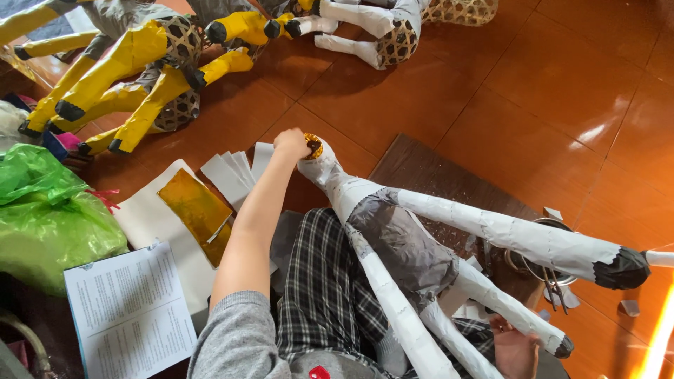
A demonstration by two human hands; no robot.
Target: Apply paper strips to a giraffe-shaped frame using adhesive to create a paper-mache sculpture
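- I saw the left hand (291, 144) stretched out away from the body, its fingers curled together and pressed on a small gold disc (313, 145) at the far end of a paper-covered animal figure (393, 231).
- That figure lay across the lap on the plaid trousers (319, 281), its white neck pointing away and its long white legs running toward the right; one leg ended in a black hoof (623, 269).
- The right hand (514, 351) was low at the bottom edge, fingers wrapped around one of the figure's lower legs near its dark tip.
- To the left of the arm, white paper strips (228, 175) and a sheet of gold foil (196, 207) lay on the brown tiled floor (547, 84), with a printed sheet (130, 316) nearer and a green plastic bag (45, 217) just beside it.
- Yellow figures (133, 63) with black hooves lay farther off at the upper left, well apart from the hands.
- A metal bowl (544, 270) sat behind the legs, on the right.
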